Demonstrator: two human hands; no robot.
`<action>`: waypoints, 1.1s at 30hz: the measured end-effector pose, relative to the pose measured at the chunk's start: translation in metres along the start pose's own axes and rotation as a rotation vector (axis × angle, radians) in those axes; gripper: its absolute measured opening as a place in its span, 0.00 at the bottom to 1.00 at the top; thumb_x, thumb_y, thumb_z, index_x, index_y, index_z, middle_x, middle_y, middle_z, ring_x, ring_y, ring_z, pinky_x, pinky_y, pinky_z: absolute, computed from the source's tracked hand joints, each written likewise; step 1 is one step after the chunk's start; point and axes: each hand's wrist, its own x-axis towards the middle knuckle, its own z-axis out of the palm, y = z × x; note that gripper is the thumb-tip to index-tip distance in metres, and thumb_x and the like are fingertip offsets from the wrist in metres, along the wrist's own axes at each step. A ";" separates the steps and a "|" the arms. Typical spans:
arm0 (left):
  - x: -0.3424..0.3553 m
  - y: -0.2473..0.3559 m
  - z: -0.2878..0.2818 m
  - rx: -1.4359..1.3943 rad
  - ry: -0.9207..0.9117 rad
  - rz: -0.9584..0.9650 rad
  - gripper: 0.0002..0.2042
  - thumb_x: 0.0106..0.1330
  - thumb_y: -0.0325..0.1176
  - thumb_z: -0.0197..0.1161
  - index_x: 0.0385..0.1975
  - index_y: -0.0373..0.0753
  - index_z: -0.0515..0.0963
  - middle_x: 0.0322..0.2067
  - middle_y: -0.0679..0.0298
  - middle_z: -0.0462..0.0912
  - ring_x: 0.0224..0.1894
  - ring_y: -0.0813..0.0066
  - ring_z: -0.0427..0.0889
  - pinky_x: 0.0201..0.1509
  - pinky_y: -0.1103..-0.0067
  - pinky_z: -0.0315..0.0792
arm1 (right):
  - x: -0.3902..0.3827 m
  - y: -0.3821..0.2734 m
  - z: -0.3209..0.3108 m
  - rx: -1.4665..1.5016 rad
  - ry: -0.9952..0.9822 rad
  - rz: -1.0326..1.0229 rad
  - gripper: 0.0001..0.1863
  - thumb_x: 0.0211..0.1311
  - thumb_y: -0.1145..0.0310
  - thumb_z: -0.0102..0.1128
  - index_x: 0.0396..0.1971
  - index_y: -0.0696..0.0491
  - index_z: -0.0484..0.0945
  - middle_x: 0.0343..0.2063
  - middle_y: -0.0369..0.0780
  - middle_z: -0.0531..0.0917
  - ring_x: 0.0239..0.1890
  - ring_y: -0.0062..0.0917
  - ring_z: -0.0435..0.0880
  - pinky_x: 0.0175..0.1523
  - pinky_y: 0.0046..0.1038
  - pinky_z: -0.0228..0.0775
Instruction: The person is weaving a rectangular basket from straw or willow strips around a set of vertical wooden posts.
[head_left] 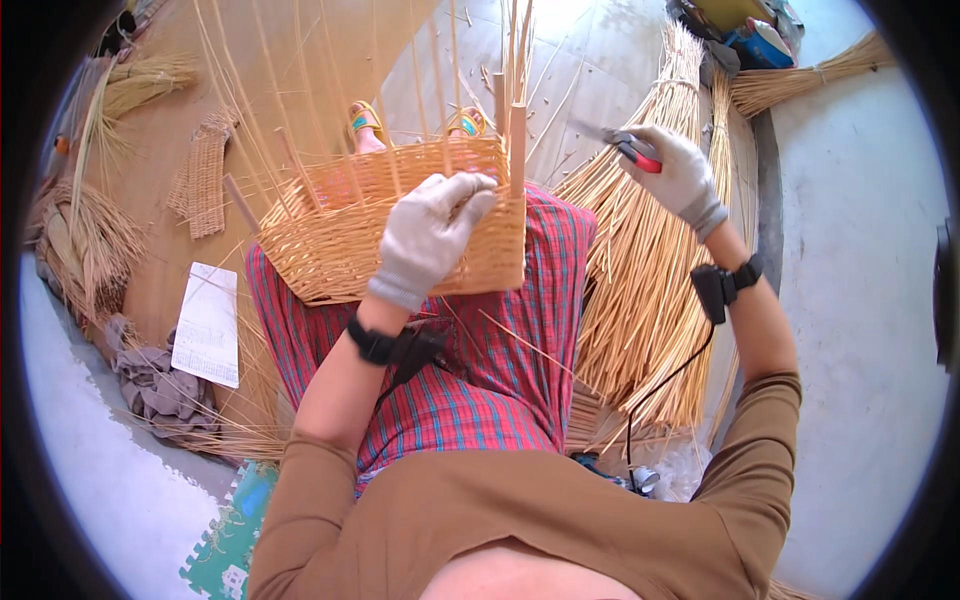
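A half-woven wicker basket (330, 240) rests across my lap, with long upright stakes and flat wooden posts (517, 150) rising from its rim. My left hand (432, 225), in a whitish glove, is in front of the basket's near wall close to its right corner. Its thumb and fingers are pinched together; what lies between them is too small to make out. My right hand (675, 175), gloved too, is raised right of the basket, apart from it. It is closed around pruning shears (637, 152) with a red and dark handle, their blurred blades pointing left.
A large bundle of straw-coloured reeds (640, 290) lies at my right; another bundle (815, 75) is beyond it. On the left are a woven piece (207, 185), a paper sheet (207, 325), grey cloth (165, 385) and more fibres (95, 245). Red checked cloth (460, 400) covers my lap.
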 end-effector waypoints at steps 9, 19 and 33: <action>-0.019 -0.013 -0.073 -0.577 -0.200 0.229 0.20 0.76 0.46 0.62 0.47 0.32 0.87 0.28 0.64 0.82 0.33 0.76 0.78 0.43 0.76 0.74 | -0.122 -0.156 0.093 1.464 0.432 0.751 0.21 0.81 0.52 0.52 0.54 0.55 0.80 0.47 0.34 0.85 0.48 0.18 0.80 0.57 0.26 0.72; -0.089 -0.025 -0.096 -0.265 -0.253 0.061 0.15 0.70 0.37 0.68 0.52 0.36 0.81 0.65 0.53 0.72 0.63 0.65 0.74 0.66 0.68 0.71 | -0.175 -0.194 0.084 0.846 0.095 0.467 0.26 0.61 0.67 0.76 0.55 0.53 0.71 0.28 0.29 0.76 0.31 0.13 0.73 0.37 0.22 0.71; -0.102 -0.011 -0.063 -0.064 0.083 0.062 0.13 0.71 0.38 0.69 0.45 0.34 0.82 0.57 0.48 0.77 0.61 0.56 0.77 0.65 0.67 0.71 | -0.043 -0.224 -0.049 -0.602 -0.159 -0.309 0.24 0.48 0.56 0.78 0.46 0.44 0.81 0.38 0.34 0.84 0.46 0.30 0.84 0.50 0.35 0.77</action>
